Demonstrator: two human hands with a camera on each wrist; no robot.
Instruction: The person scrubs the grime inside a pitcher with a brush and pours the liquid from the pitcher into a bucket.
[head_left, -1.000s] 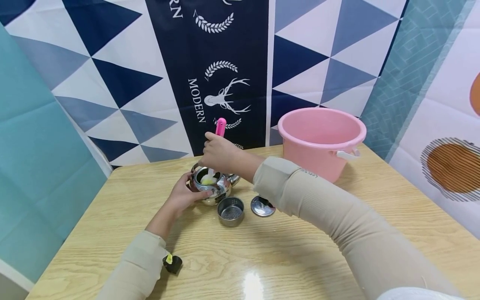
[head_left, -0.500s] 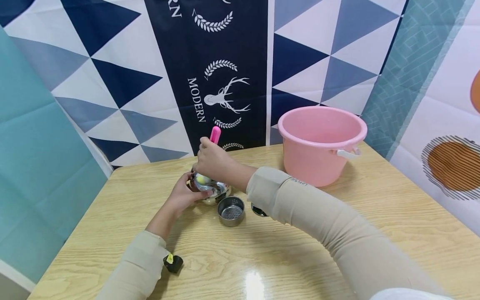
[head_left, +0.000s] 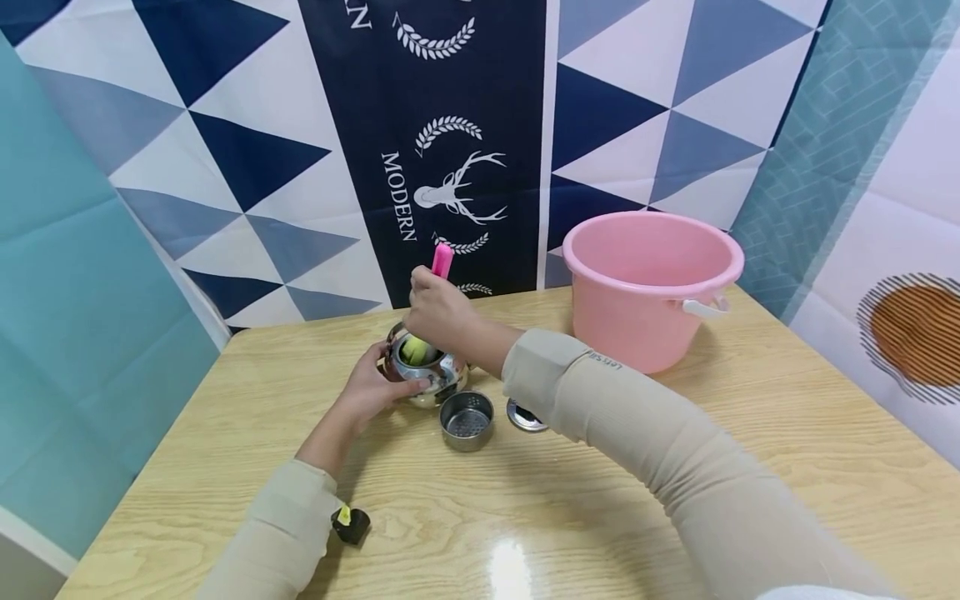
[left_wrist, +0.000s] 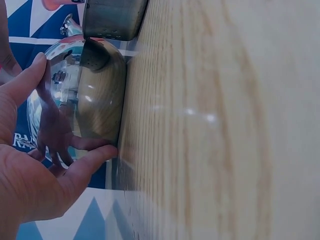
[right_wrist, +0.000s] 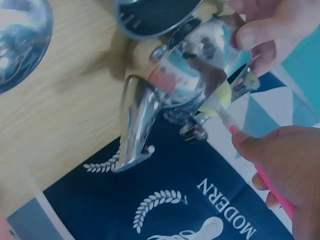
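Observation:
A shiny metal teapot [head_left: 447, 382] stands on the wooden table with its top uncovered. My left hand [head_left: 372, 390] holds its left side, the thumb along the front and the fingers around the body, as the left wrist view also shows on the teapot [left_wrist: 102, 95]. My right hand [head_left: 441, 315] grips a sponge brush by its pink handle [head_left: 442, 260]. The brush's yellow head [head_left: 414, 350] is in the teapot's mouth. In the right wrist view the spout [right_wrist: 136, 120] points away from me.
Just in front of the teapot sits a perforated metal strainer [head_left: 467, 421]. A metal lid [head_left: 525, 417] lies beside it, partly behind my right sleeve. A pink bucket [head_left: 637, 325] stands at the back right. By my left cuff is a small black object [head_left: 350, 526].
My right hand dipped down to the left with the brush, then came back up and slightly right, leaving the yellow head visible in the mouth. The left hand keeps its hold on the teapot.

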